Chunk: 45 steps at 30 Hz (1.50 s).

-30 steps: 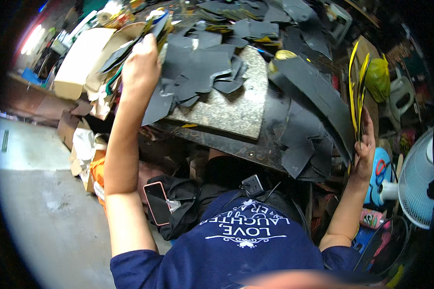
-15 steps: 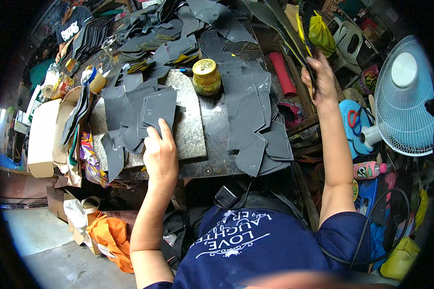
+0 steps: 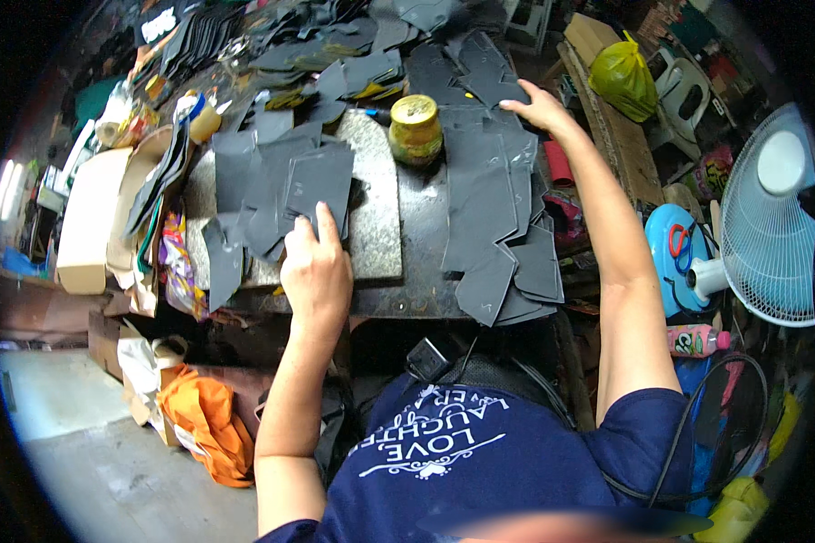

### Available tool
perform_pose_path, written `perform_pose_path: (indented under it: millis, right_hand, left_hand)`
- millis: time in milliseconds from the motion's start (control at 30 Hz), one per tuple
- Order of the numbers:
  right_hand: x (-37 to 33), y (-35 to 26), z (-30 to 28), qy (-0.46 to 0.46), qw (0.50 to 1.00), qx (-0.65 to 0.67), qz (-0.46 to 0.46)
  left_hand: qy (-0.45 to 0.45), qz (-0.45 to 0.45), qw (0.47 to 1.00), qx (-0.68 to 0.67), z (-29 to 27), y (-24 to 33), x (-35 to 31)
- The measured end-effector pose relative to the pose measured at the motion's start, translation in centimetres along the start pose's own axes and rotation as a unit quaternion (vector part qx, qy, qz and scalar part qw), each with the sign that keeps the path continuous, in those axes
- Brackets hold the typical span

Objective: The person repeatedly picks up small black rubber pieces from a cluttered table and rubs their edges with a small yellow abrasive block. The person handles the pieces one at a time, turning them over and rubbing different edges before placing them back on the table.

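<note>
Dim surroundings; light strip [image 3: 7, 190] glares far left; fisheye bends edges, black corners; bottom edge blurred.

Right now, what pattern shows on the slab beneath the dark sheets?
The slab is speckled pale grey, clearest in the head view.

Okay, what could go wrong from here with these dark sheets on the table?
The jar stands close to the right pile, so a bump might tip it onto the sheets. Your left hand touches the left pile, which lies in loose layers on the slab; a push could skew it. The right pile also reaches the front edge of the table, where it might get snagged.
</note>
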State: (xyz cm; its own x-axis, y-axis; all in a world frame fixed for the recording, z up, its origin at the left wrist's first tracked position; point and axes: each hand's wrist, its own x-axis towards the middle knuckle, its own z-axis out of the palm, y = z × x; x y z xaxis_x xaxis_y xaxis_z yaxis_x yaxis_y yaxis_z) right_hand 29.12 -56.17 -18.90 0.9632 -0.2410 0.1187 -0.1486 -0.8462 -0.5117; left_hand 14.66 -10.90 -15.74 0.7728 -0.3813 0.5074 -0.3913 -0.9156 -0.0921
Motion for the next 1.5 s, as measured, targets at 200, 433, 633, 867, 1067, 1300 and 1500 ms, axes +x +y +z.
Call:
perform_pose_path:
  millis: [200, 433, 633, 867, 1067, 1300, 1500]
  right_hand:
    - [-0.1, -1.5, -2.0, 0.065, 0.995, -0.074, 0.008]
    - [-5.1, -12.1, -2.3, 0.018, 0.965, 0.164, -0.205]
    - [-8.3, -18.0, 0.6, -0.002, 0.962, 0.129, -0.242]
    - [-7.0, -18.3, 2.5, -0.085, 0.957, 0.194, -0.199]
    - [-7.1, -17.5, 2.2, -0.141, 0.942, 0.255, -0.167]
    - [-6.9, -15.8, 3.6, -0.039, 0.959, 0.173, -0.219]
    - [-7.5, -16.0, 3.5, -0.047, 0.961, 0.164, -0.217]
  left_hand:
    - [-0.083, -0.062, 0.994, -0.04, -2.6, 0.4, -0.5]
    - [-0.002, -0.114, 0.986, -0.123, -3.6, -2.1, -1.1]
    - [-0.007, -0.019, 0.99, -0.138, -0.4, -2.6, -1.1]
    - [-0.063, -0.123, 0.989, -0.045, -2.4, 1.7, 0.9]
    - [0.066, 0.014, 0.983, -0.169, -2.9, 2.7, 7.6]
    - [-0.056, 0.151, 0.963, -0.218, 3.7, 3.4, 15.0]
    - [0.027, 0.203, 0.962, -0.178, 5.4, 3.5, 16.0]
